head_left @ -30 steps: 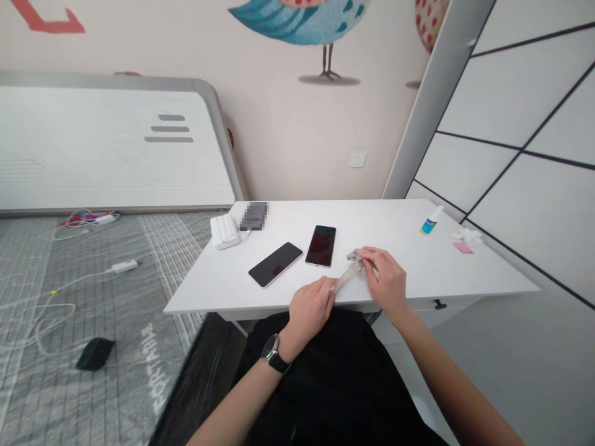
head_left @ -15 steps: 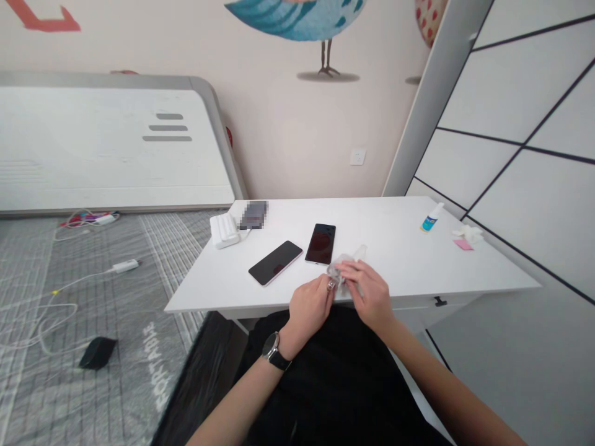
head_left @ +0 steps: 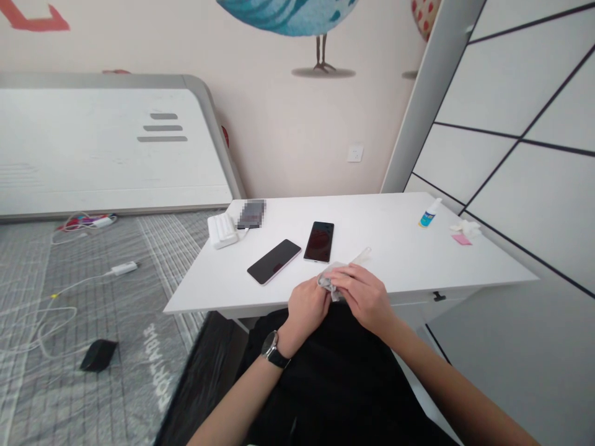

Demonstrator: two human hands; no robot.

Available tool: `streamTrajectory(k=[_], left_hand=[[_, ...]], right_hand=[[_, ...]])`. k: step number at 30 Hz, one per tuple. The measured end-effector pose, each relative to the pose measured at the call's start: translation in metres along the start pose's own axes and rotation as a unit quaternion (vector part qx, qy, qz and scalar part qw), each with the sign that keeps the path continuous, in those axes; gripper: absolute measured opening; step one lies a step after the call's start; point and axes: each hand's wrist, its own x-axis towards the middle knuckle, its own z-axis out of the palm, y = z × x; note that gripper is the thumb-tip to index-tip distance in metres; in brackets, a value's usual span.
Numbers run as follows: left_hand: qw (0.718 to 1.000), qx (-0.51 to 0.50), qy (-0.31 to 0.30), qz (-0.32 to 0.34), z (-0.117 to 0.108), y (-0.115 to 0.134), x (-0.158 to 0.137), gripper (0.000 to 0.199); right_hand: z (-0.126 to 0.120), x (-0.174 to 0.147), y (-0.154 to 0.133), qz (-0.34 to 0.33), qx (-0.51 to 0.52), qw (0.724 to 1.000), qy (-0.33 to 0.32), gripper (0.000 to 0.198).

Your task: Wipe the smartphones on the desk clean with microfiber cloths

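My left hand [head_left: 307,305], with a watch on its wrist, is closed at the table's front edge. Its fingertips pinch a small silvery object [head_left: 325,282], too small and too covered to name. My right hand [head_left: 365,296] presses a thin whitish wipe [head_left: 360,256] against that object from the right. One corner of the wipe sticks out past the fingers. Just beyond the hands, a dark phone [head_left: 320,241] lies flat, screen up. A second phone [head_left: 274,262] lies slanted to its left.
On the white table [head_left: 385,241], a white charger-like block [head_left: 222,231] and a blurred dark item [head_left: 251,214] sit at back left. A small bottle [head_left: 428,214], a pink slip [head_left: 462,240] and crumpled white tissue [head_left: 466,228] are at right. A wardrobe [head_left: 511,204] borders the right side.
My right hand has moved slightly left and down, and the wipe now wraps over more of the silvery object. My left hand is almost where it was. The phones have not moved.
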Motion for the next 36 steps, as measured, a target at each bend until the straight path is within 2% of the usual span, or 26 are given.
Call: streamTrajectory(k=[4, 6, 10, 12, 17, 19, 23, 25, 28, 29, 34, 36], left_hand=[[1.000, -0.001, 0.004, -0.002, 0.000, 0.001, 0.000, 0.020], [1.000, 0.006, 0.003, -0.009, 0.000, 0.001, 0.000, 0.020], [1.000, 0.018, -0.009, -0.009, 0.002, -0.001, 0.000, 0.018], [1.000, 0.016, -0.012, -0.005, 0.002, -0.001, 0.000, 0.017], [1.000, 0.002, -0.001, -0.010, 0.000, 0.001, 0.000, 0.022], [1.000, 0.002, 0.001, -0.016, 0.000, 0.001, 0.000, 0.022], [1.000, 0.000, -0.005, -0.013, 0.002, 0.000, -0.001, 0.017], [1.000, -0.004, -0.005, -0.008, 0.001, 0.000, -0.001, 0.019], [1.000, -0.007, 0.003, -0.006, 0.000, 0.000, -0.001, 0.023], [1.000, -0.005, 0.005, -0.006, 0.000, 0.000, -0.001, 0.023], [1.000, 0.004, 0.002, -0.002, 0.002, -0.002, -0.001, 0.019], [1.000, 0.004, -0.002, -0.003, 0.001, -0.001, -0.001, 0.020]], right_hand=[[-0.005, 0.003, 0.025, 0.081, -0.092, 0.990, 0.071, 0.022], [-0.002, 0.004, 0.027, 0.100, -0.099, 0.986, 0.085, 0.022], [0.006, -0.001, 0.002, 0.002, -0.008, 1.000, 0.014, 0.029], [0.004, -0.002, 0.002, -0.024, -0.017, 1.000, 0.003, 0.030], [-0.004, 0.001, 0.037, 0.095, -0.116, 0.985, 0.090, 0.021], [-0.001, 0.001, 0.029, 0.081, -0.095, 0.990, 0.073, 0.023], [0.004, -0.004, 0.002, -0.017, -0.017, 1.000, 0.008, 0.030], [-0.001, -0.003, 0.008, -0.004, -0.050, 0.999, 0.022, 0.028], [-0.007, 0.000, 0.027, 0.077, -0.114, 0.987, 0.078, 0.022], [-0.007, 0.002, 0.028, 0.084, -0.117, 0.986, 0.081, 0.021], [-0.001, 0.004, 0.001, -0.014, -0.011, 1.000, -0.015, 0.026], [-0.002, 0.005, 0.005, -0.001, -0.023, 1.000, -0.015, 0.026]])
